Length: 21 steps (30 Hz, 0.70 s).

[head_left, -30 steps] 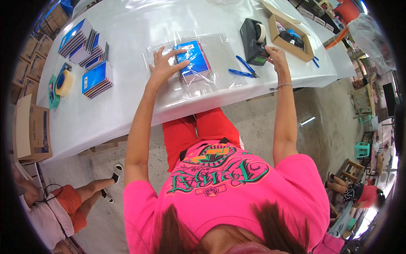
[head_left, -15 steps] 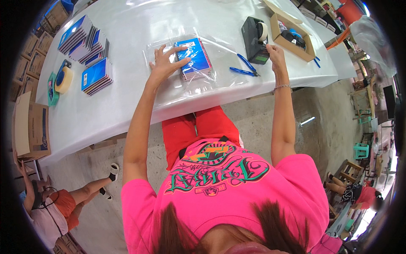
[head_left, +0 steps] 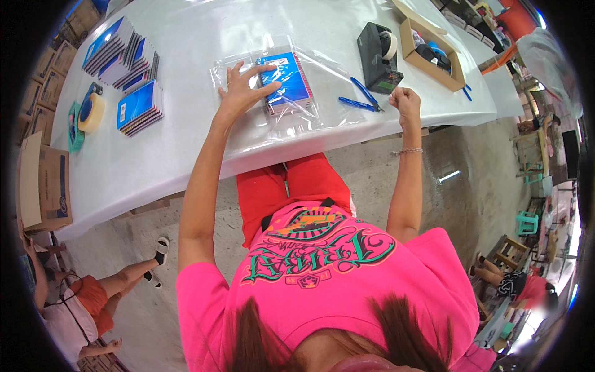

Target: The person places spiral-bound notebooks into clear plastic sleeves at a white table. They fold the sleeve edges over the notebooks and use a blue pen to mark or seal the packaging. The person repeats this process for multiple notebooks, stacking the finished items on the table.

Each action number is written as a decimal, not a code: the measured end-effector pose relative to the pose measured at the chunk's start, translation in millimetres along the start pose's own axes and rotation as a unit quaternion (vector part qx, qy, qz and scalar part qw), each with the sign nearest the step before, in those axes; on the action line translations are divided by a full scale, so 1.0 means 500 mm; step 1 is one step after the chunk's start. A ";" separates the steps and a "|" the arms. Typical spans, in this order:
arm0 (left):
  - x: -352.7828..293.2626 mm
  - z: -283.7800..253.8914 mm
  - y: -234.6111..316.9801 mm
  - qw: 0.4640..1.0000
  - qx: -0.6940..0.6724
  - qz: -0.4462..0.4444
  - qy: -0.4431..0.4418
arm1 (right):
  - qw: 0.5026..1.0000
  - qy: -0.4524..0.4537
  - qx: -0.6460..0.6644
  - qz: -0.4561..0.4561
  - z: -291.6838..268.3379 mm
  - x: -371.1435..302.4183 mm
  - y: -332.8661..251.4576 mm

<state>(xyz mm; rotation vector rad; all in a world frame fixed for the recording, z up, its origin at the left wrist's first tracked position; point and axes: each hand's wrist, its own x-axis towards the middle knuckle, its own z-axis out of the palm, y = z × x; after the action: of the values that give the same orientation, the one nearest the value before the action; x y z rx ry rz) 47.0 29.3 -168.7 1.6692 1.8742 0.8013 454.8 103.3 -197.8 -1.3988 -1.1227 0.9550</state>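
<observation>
A stack of blue spiral notebooks [head_left: 291, 79] lies under clear plastic film [head_left: 330, 69] near the table's front edge. My left hand [head_left: 242, 90] rests at the stack's left side with fingers spread, thumb and fingertips touching the top cover through the film. To the right, my right hand [head_left: 406, 103] is closed in a pinch just in front of a black tape dispenser [head_left: 378, 61]. What the pinch holds, if anything, is too small to make out. Blue-handled cutting pliers [head_left: 364, 98] lie between the stack and my right hand.
More notebook stacks [head_left: 137, 108] stand at the left, beside a hand-held tape dispenser [head_left: 93, 111] and a green tray [head_left: 75, 127]. An open cardboard box [head_left: 431, 56] of supplies sits at the back right. A carton [head_left: 54, 186] stands at the table's left end. Other people are nearby.
My right hand has drawn back toward me from the tape dispenser's front end. My left hand stays spread on the notebook stack.
</observation>
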 end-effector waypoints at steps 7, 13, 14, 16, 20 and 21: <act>-0.001 0.004 -0.008 1.000 -0.003 0.000 -0.005 | 0.972 -0.186 -0.117 -0.086 0.059 -0.059 -0.108; 0.006 0.004 -0.019 1.000 0.010 -0.001 -0.001 | 0.872 -0.459 -0.112 -0.125 0.308 -0.096 -0.226; 0.007 0.004 -0.019 1.000 0.007 0.000 0.000 | 0.859 -0.479 -0.126 -0.130 0.336 -0.082 -0.223; 0.010 0.005 -0.019 1.000 0.010 0.003 0.003 | 0.830 -0.516 -0.158 -0.138 0.385 -0.053 -0.207; 0.010 0.006 -0.023 0.999 0.040 0.004 0.012 | 0.774 -0.563 -0.210 -0.198 0.444 -0.023 -0.195; 0.007 0.008 -0.017 0.998 0.054 0.003 0.013 | 0.768 -0.558 -0.242 -0.201 0.454 -0.019 -0.196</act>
<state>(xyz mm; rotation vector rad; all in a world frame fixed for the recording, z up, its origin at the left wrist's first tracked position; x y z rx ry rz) 43.2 32.7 -177.4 1.7384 1.9616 0.7385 221.6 149.0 -129.7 -0.7763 -2.5962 1.2376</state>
